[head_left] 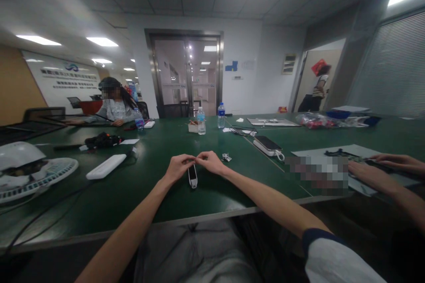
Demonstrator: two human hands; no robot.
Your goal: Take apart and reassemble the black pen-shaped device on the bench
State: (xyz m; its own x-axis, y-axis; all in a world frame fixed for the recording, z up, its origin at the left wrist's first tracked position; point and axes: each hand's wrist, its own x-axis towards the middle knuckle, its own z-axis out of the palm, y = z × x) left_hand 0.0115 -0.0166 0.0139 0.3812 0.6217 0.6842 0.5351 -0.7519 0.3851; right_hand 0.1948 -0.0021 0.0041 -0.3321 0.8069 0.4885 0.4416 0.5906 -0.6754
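On the green table in front of me lies a slim, long device (192, 177) with a white shell and a dark inside or face. My left hand (178, 167) and my right hand (210, 162) meet over its far end, fingertips almost touching. Both hands are closed in a pinch. Whatever sits between the fingertips is too small and too hidden to name. A little to the right of my right hand is a small heap of white and dark bits (226, 157).
Water bottles (201, 121) stand ahead by a small box (193, 127). A white power strip-like bar (106, 166) and a white helmet-shaped shell (20, 157) lie left. Right are a phone on a white case (268, 145) and a co-worker's hands (375, 174) over a white board.
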